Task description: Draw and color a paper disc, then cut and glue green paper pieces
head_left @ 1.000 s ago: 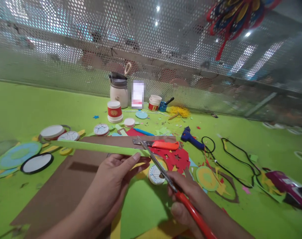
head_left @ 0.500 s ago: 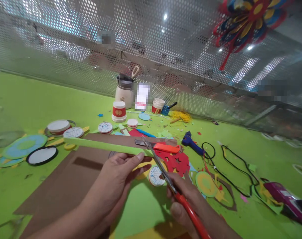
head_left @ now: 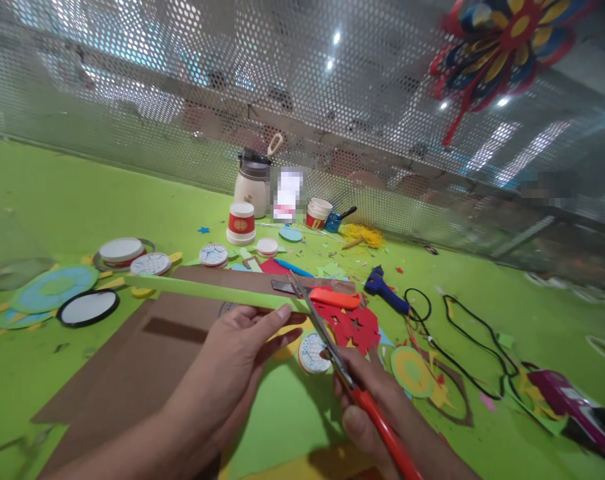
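Note:
Between thumb and fingers, my left hand (head_left: pixel 247 343) pinches a long strip of green paper (head_left: pixel 197 288) near its right end. My right hand (head_left: pixel 365 393) grips red-handled scissors (head_left: pixel 370 407), their blades pointing up and away beside the strip's right end. How far the blades are parted is hard to make out. Below the hands lies a green paper sheet (head_left: pixel 277 413). Just beyond the blades are an orange utility knife (head_left: pixel 336 298) and red paper with star-shaped cutouts (head_left: pixel 352 327). A round white lid with blue marks (head_left: pixel 313 352) sits between the hands.
Brown cardboard (head_left: pixel 127 373) lies at the left, near a round black-rimmed disc (head_left: pixel 88 308). A blue glue gun (head_left: pixel 385 288) with a black cord rests at the right, past it a purple device (head_left: pixel 570 400). Paper cups (head_left: pixel 241 223) and a kettle (head_left: pixel 252 183) stand behind.
Both hands, the green strip and the scissors hold almost the same position. The view has shifted slightly, moving the background a little to the right.

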Available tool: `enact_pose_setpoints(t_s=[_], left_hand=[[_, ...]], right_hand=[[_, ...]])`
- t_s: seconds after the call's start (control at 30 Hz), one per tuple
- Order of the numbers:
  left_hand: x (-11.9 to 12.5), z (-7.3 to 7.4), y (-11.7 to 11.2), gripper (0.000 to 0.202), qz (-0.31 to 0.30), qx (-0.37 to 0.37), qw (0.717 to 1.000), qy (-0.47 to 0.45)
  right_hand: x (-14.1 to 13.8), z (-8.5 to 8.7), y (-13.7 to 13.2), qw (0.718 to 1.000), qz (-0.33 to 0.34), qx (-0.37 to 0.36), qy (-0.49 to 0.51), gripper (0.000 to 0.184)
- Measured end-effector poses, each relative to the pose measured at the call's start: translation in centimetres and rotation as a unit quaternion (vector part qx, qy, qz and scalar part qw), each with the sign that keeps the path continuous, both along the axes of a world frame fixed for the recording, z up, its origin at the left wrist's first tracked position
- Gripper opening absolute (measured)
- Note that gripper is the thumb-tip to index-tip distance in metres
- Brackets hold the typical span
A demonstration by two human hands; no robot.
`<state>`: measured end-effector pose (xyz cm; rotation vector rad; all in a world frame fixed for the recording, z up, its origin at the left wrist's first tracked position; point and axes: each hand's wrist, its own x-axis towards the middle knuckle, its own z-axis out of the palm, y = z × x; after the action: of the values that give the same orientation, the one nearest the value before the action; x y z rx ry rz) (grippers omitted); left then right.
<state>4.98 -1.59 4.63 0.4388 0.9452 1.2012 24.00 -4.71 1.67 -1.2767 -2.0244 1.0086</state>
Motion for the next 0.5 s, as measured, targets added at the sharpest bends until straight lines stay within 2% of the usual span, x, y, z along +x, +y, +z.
enact_pose_setpoints(t_s=[0.13,0.37,0.5], left_hand=[[0.11,0.07,0.01,0.014,-0.009,0.007,1.000,-0.012],[0.24,-0.12,-0.28,0.016,-0.004,0.012,1.000,-0.016],[0.21,-0.06,-0.20,0.010,0.011,0.008,1.000,-0.010]], right_hand=[[-0.30,0.45,-0.12,1.000,0.000,0.022,0.002,0.065],[-0.39,0.59,-0.16,1.000,0.000,0.030,0.003,0.068],[-0.31,0.38,-0.18,0.997,-0.005,0.071,-0.035,0.068]])
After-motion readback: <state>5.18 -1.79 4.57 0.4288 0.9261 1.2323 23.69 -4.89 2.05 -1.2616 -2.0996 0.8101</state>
